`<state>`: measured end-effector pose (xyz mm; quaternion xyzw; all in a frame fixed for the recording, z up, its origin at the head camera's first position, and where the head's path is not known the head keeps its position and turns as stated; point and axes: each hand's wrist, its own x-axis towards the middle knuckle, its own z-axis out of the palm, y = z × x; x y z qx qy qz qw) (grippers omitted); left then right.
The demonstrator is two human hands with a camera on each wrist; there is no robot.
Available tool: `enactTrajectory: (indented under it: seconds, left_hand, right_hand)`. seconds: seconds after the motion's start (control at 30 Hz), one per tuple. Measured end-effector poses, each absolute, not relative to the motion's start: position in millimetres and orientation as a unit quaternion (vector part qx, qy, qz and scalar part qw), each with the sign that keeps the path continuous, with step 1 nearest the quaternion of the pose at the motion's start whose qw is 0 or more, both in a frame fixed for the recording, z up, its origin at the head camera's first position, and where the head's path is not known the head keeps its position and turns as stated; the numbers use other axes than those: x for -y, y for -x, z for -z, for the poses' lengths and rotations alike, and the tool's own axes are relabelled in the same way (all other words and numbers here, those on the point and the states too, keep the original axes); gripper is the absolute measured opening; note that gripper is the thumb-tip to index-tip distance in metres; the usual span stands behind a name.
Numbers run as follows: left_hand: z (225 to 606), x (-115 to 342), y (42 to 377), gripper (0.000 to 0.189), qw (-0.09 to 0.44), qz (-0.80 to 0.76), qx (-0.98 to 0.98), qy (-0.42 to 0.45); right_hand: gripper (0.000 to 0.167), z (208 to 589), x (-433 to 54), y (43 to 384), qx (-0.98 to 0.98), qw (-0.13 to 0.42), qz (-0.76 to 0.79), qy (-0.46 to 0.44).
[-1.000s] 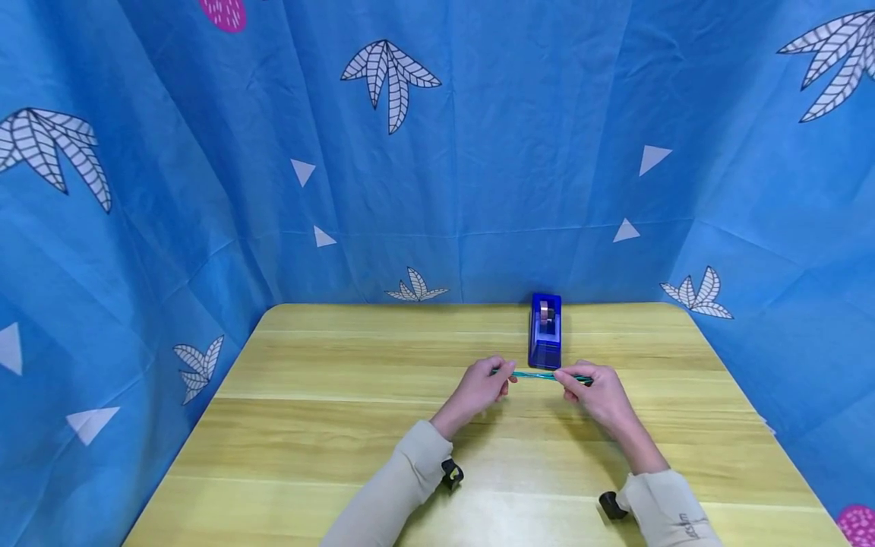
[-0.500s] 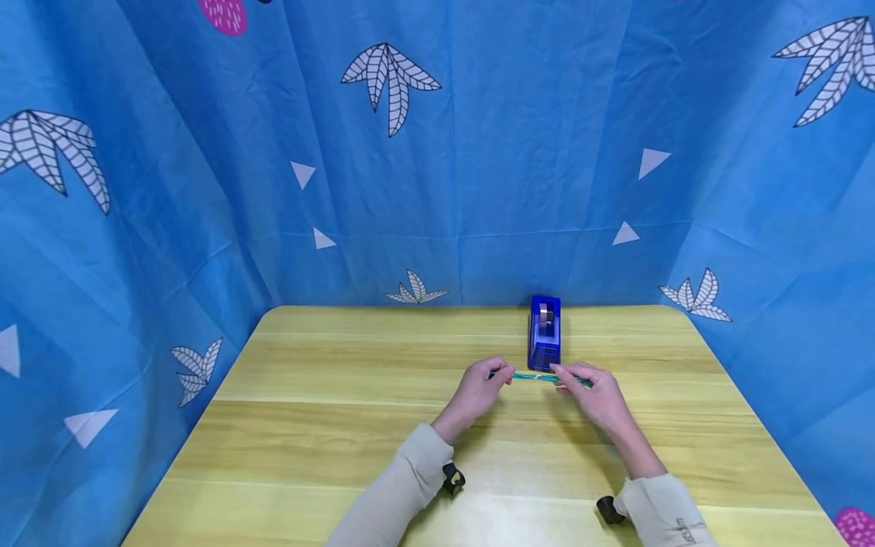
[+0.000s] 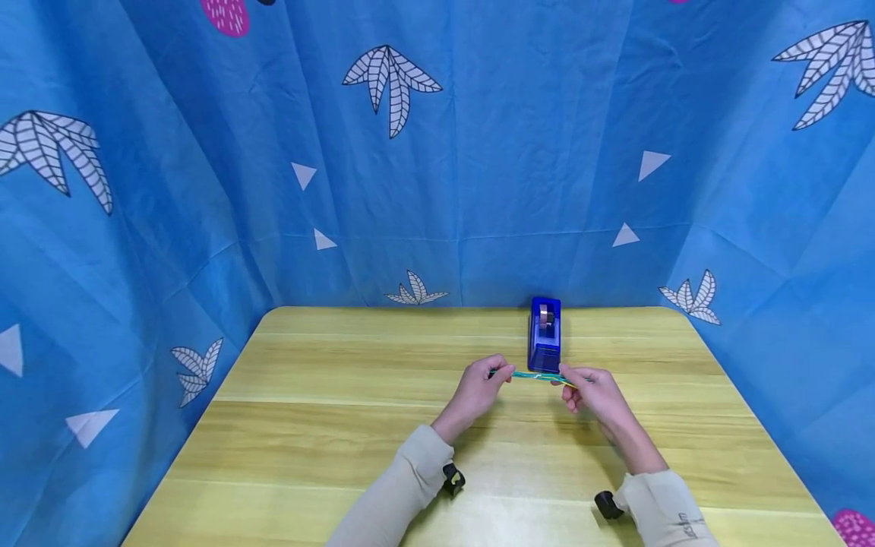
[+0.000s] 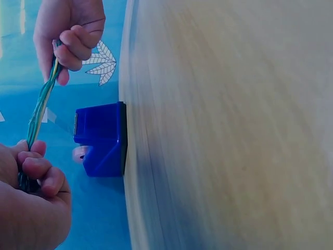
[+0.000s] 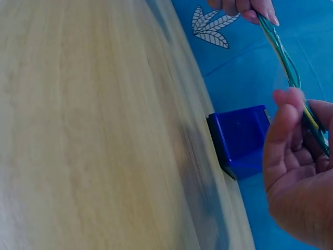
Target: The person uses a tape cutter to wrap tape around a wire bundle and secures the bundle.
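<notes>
A bundle of thin green and yellow wires [image 3: 536, 375] is stretched between the two hands above the table. My left hand [image 3: 481, 382] grips its left end, fingers curled around it. Toward the other end, my right hand [image 3: 600, 393] holds the bundle between thumb and fingers. In the left wrist view a shiny, clear film-like patch shows along the middle of the wires [image 4: 37, 112]. The right wrist view has the yellow strand and dark wire ends [image 5: 312, 125] passing between the right thumb and forefinger. Parts of both ends are hidden inside the hands.
A blue tape dispenser [image 3: 544, 346] with a small roll stands just beyond the hands, at the back of the wooden table [image 3: 328, 425]. Behind the table hangs a blue patterned curtain [image 3: 533, 152]. Each sleeve cuff has a black wrist camera beside it.
The right fingers have shifted along the wires and the lower ones have loosened outward, showing more of the yellow strand. The left hand holds its place.
</notes>
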<state>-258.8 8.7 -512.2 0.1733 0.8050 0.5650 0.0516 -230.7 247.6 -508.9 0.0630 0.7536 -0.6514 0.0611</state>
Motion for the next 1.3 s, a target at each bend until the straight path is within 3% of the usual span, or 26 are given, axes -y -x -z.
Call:
enactTrajectory:
  seconds: [0.37, 0.67, 1.13, 1.3]
  left_hand:
    - [517, -7, 261, 0.030, 0.053, -0.567, -0.803, -0.174]
    - [519, -6, 262, 0.035, 0.109, -0.586, -0.791, -0.137]
    - [526, -7, 273, 0.045, 0.154, -0.663, -0.721, -0.126]
    - [526, -10, 273, 0.034, 0.156, -0.671, -0.714, -0.124]
  right_hand:
    - [0.047, 510, -247, 233, -0.786, 0.060, 0.611, -0.073]
    - [0.037, 508, -247, 229, -0.780, 0.034, 0.621, -0.066]
    - [0.039, 511, -248, 228, -0.757, -0.014, 0.652, -0.048]
    - [0.038, 514, -249, 229, -0.754, -0.017, 0.655, -0.046]
